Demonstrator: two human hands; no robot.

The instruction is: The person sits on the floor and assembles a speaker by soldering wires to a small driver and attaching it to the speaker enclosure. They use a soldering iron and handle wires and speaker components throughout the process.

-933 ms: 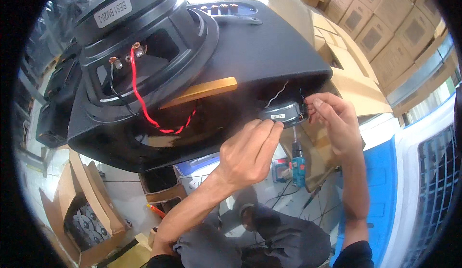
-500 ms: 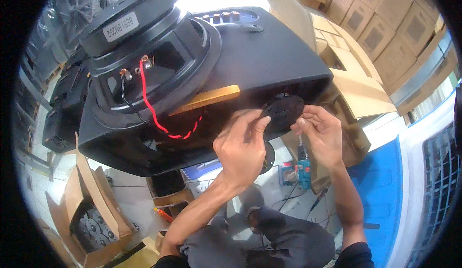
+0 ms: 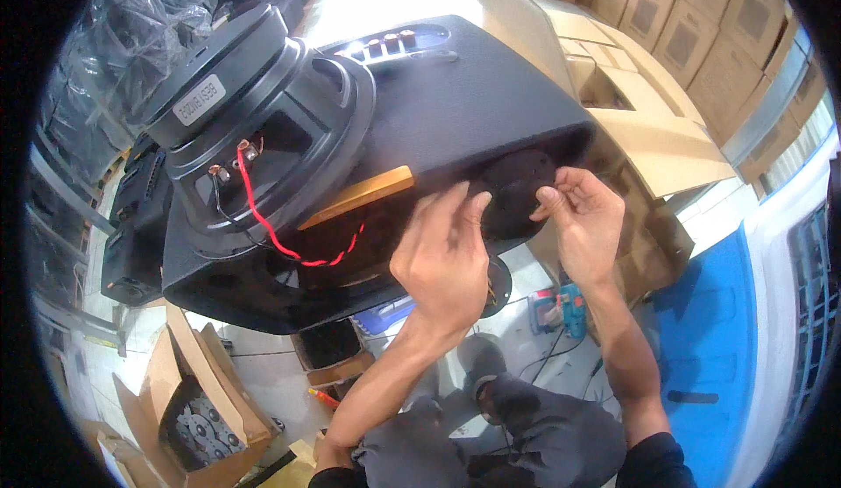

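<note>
A round black tweeter point(image 3: 519, 194) lies against the dark front face of a black speaker cabinet point(image 3: 473, 94), near its right end. My left hand point(image 3: 442, 256) pinches the tweeter's left rim between thumb and fingers. At the opposite rim, the thumb and bent fingers of my right hand point(image 3: 589, 225) are closed on its edge. A second round black part point(image 3: 499, 285) shows below the cabinet, half hidden by my left hand. On top of the cabinet rests a large woofer point(image 3: 272, 129), magnet up, with a red wire point(image 3: 263, 221) and a black wire attached.
A wooden strip point(image 3: 359, 197) sits by the woofer's rim. Below are a teal power drill point(image 3: 572, 311) and an open carton point(image 3: 206, 400) of round parts. Stacked cartons point(image 3: 701, 32) stand at the far right, with a blue panel point(image 3: 710, 339) nearer.
The tweeter, tilted out from the cabinet before, now lies flatter against its front face. My hands stay at its two sides. The whole view has shifted slightly.
</note>
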